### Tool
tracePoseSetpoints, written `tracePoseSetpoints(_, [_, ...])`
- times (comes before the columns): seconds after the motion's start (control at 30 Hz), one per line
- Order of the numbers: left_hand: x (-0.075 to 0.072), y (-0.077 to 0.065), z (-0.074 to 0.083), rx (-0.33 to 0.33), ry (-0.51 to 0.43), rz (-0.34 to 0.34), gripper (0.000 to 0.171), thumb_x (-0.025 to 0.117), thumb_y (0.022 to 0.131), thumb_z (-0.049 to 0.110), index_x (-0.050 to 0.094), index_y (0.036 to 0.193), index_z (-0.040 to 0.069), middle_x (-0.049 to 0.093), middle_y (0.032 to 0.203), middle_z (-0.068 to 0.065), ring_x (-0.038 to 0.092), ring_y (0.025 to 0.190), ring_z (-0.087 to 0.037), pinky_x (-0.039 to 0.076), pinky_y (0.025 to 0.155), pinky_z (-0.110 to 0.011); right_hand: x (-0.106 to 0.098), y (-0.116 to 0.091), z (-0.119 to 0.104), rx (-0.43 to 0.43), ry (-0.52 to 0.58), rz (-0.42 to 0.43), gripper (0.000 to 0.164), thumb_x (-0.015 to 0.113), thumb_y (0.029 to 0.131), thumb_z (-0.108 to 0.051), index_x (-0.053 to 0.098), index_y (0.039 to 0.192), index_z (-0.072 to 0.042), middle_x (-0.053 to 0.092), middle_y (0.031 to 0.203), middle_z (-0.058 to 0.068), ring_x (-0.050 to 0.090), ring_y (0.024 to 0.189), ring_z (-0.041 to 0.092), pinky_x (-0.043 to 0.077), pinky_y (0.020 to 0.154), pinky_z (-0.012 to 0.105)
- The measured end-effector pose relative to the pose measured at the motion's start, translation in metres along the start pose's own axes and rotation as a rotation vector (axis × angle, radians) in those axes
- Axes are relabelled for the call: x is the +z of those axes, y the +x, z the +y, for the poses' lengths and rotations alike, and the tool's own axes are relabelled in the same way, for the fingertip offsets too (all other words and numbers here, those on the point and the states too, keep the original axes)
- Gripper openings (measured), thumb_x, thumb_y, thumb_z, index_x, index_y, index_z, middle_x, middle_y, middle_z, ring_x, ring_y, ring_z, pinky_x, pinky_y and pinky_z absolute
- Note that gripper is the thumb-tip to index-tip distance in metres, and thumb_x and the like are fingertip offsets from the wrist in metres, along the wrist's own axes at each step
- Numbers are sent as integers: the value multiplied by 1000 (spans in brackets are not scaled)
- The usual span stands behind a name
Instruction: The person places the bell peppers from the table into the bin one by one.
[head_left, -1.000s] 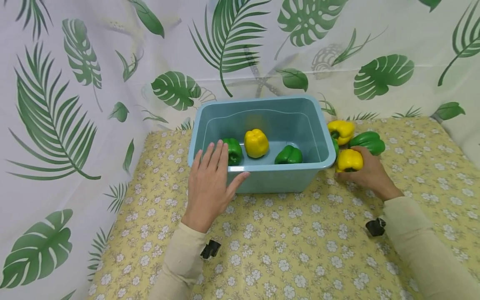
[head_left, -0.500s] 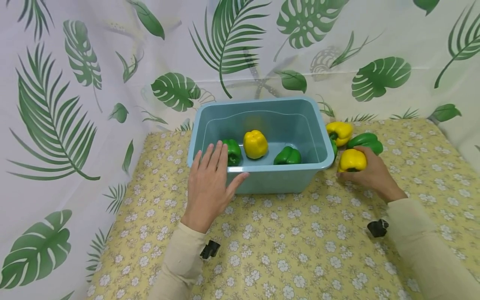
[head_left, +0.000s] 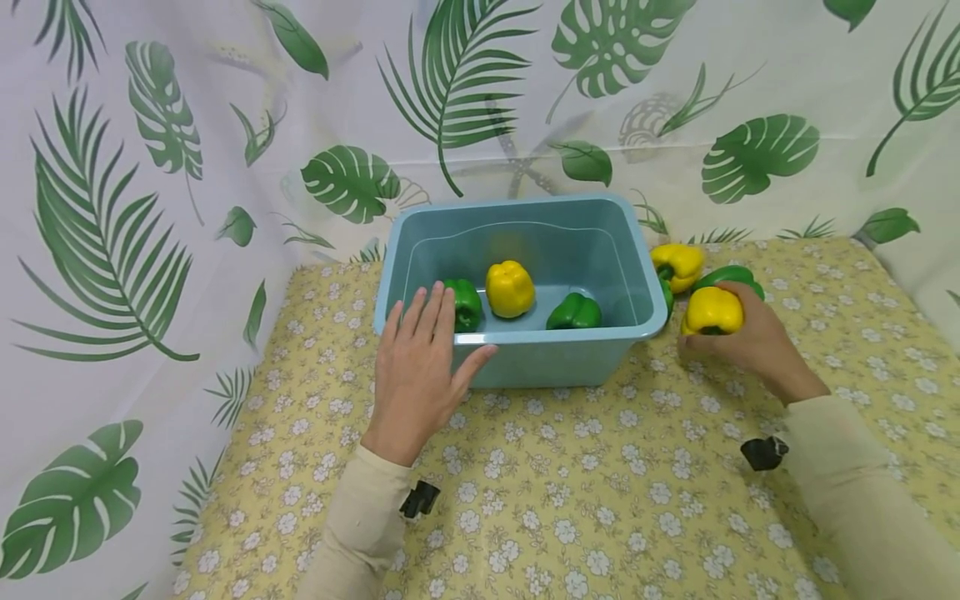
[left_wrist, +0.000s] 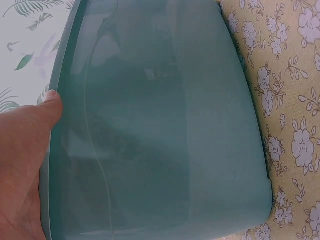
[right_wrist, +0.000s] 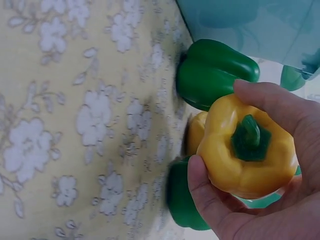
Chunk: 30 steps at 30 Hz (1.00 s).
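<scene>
My right hand (head_left: 765, 346) grips a yellow bell pepper (head_left: 714, 311) by its sides, to the right of the blue plastic tub (head_left: 555, 354). In the right wrist view its green stem (right_wrist: 251, 134) faces the camera. My left hand (head_left: 417, 371) lies with straight fingers over the tub's near left rim, thumb along the front edge. Inside the tub are a yellow pepper (head_left: 510, 289), a green pepper (head_left: 574, 312) and another green pepper (head_left: 467, 305) partly hidden by my left fingers. The left wrist view shows the tub's outer wall (left_wrist: 150, 120) beside my thumb.
Right of the tub lie another yellow pepper (head_left: 678, 265), a green pepper (head_left: 731, 275) behind my right hand, and a green pepper (right_wrist: 215, 72) close by the tub wall. A flowered yellow cloth (head_left: 525, 483) covers the table; a leaf-print sheet (head_left: 247, 183) hangs behind.
My right hand has lifted the yellow pepper and moved it slightly right, away from the tub; it now overlaps the green pepper behind. My left hand has stayed on the rim.
</scene>
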<state>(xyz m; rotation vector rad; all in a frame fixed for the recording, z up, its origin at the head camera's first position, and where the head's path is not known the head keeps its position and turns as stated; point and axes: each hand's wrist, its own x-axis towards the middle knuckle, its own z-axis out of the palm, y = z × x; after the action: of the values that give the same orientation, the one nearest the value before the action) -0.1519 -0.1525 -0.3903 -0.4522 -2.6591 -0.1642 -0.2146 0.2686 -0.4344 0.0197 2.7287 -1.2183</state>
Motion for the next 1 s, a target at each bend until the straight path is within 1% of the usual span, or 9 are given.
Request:
tracePoseSetpoints(0.1, [0, 0, 0, 0, 1, 5, 85, 53, 99, 62, 38, 155, 0, 41, 158, -17, 37, 146, -32, 20, 124, -49, -4, -1, -5, 4, 2, 4, 107, 80, 89, -34, 8, 161, -1, 31, 145, 37, 41, 120, 52, 44, 90, 62])
tracePoseSetpoints(0.23, [0, 0, 0, -1, 0, -1, 85, 52, 99, 62, 37, 155, 0, 40, 158, -17, 37, 147, -32, 20, 124, -48, -9, -2, -12, 4, 4, 15, 106, 81, 89, -34, 10, 161, -2, 32, 145, 35, 42, 119, 51, 45, 88, 61])
tracePoseSetpoints(0.37, [1, 0, 1, -4, 0, -1, 85, 52, 99, 62, 39, 155, 0, 40, 158, -17, 36, 147, -32, 20, 124, -48, -13, -1, -18, -12, -10, 35, 107, 81, 88, -35, 10, 162, -4, 31, 145, 35, 42, 117, 51, 45, 85, 58])
tracePoseSetpoints(0.5, [-1, 0, 0, -8, -2, -8, 86, 52, 99, 63, 37, 156, 0, 39, 159, -16, 36, 147, -32, 20, 124, -48, -18, -1, -27, -44, 3, 56, 107, 82, 87, -33, 11, 162, -5, 31, 147, 34, 41, 118, 49, 44, 85, 56])
tracePoseSetpoints(0.63, [-1, 0, 0, -10, -2, -20, 87, 51, 99, 63, 35, 157, 1, 38, 159, -16, 35, 148, -32, 19, 124, -48, -24, 0, -38, -80, 18, 76, 104, 83, 87, -28, 14, 162, -4, 31, 148, 33, 40, 117, 46, 43, 85, 52])
tracePoseSetpoints(0.8, [0, 0, 0, -12, -1, -27, 87, 51, 99, 63, 34, 157, 1, 38, 159, -16, 34, 148, -32, 19, 124, -49, -29, 0, -51, -99, 15, 92, 102, 83, 87, -27, 16, 162, -7, 32, 148, 29, 41, 114, 40, 43, 82, 45])
tracePoseSetpoints(1.0, [0, 0, 0, -12, 0, -25, 87, 50, 99, 63, 34, 157, 1, 38, 159, -16, 34, 148, -32, 19, 124, -48, -35, -2, -68, -126, 21, 105, 104, 84, 86, -29, 16, 162, -11, 34, 148, 25, 42, 114, 34, 44, 80, 40])
